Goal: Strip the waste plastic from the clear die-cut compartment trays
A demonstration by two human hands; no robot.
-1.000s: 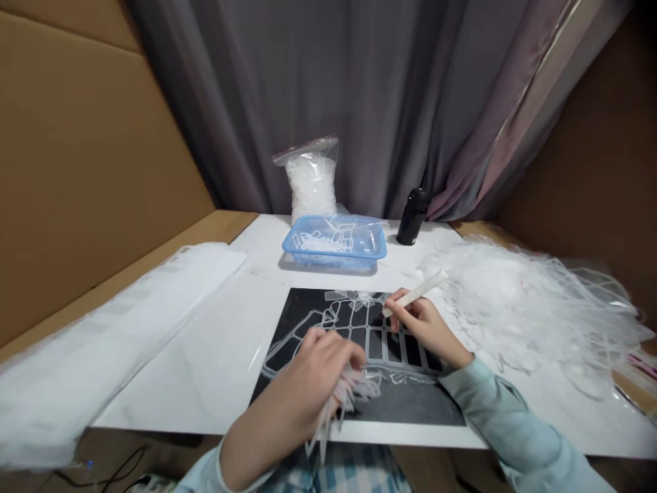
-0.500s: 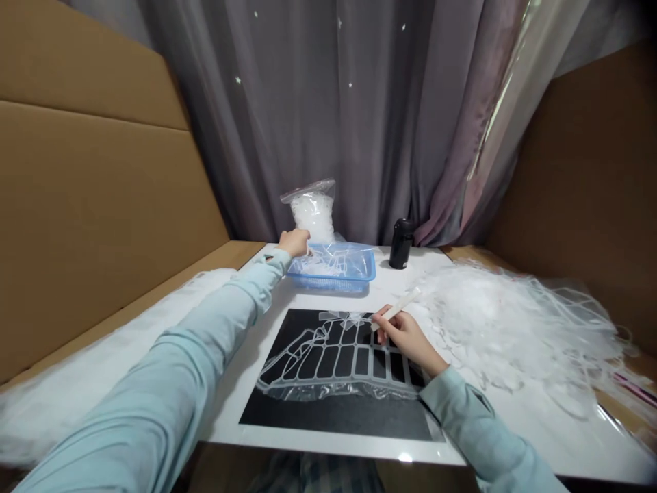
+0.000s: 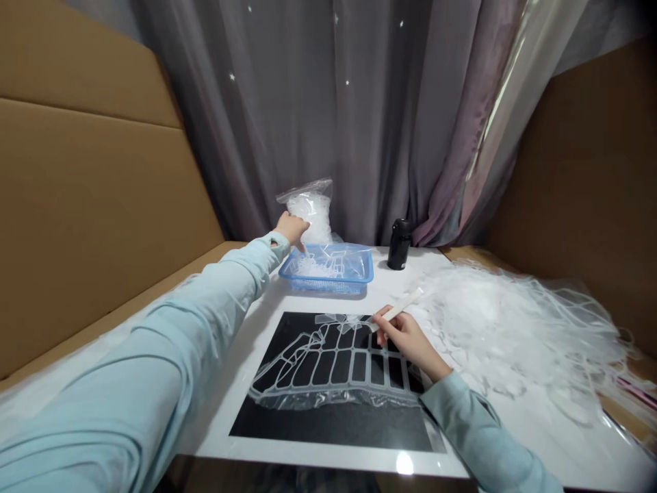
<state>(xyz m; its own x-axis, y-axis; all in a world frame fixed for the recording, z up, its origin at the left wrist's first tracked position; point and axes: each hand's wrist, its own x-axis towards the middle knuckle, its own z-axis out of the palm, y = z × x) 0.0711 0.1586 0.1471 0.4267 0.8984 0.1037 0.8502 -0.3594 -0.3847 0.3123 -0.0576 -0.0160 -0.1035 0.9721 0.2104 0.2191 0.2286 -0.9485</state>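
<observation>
My left hand (image 3: 292, 229) reaches out over the back left rim of the blue plastic basket (image 3: 326, 281), in front of a clear zip bag (image 3: 315, 212) packed with small white pieces. Its fingers look apart, with nothing seen between them. Small white pieces and a clear plastic film (image 3: 354, 255) lie in the basket. My right hand (image 3: 403, 335) is closed on a flat white stick (image 3: 405, 301), which slants up to the right. Beneath it, a clear plastic sheet with a whitish grid frame (image 3: 328, 366) lies on a black mat (image 3: 328, 428), its left part bunched and folded.
A heap of translucent plastic pieces (image 3: 503, 329) spreads over the white table's right side. A black bottle (image 3: 400, 244) stands behind. Cardboard panels (image 3: 87, 205) rise at both sides, and a grey curtain (image 3: 308, 103) hangs at the back. Whitish plastic lies under my left sleeve.
My left hand has lifted slightly up and left from the basket, and its fingers have spread. The right hand keeps the white stick in about the same place. The view has shifted slightly.
</observation>
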